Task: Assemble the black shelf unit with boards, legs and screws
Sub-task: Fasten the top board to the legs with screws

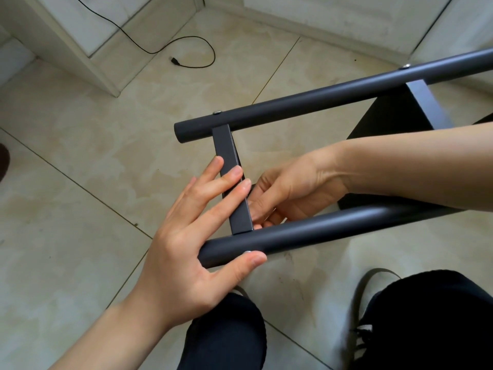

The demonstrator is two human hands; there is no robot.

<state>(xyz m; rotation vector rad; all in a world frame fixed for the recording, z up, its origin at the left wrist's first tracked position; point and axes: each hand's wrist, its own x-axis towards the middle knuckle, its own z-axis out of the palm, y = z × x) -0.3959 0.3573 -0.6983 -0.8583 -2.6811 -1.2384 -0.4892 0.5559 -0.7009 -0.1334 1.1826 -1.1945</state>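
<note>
Beige floor tiles (106, 145) under the matte-black shelf (306, 102): two round legs, flat crossbar; left hand (192, 236) fingers straight, pressing it; right hand (288, 193) fingers curled behind crossbar.

Both tubular legs (306, 102) and the crossbar (230, 166) under the left hand (186, 236) are matte dark grey. Silver screw head (217, 112) beyond the grip. Beige mottled floor tiles (106, 156); black cable (186, 49); black trousers (226, 337).

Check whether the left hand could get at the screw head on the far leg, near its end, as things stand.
Probably yes. The screw head sits exposed on top of the far leg, nothing covering it. The left hand would first have to let go of the crossbar and near leg.
</note>
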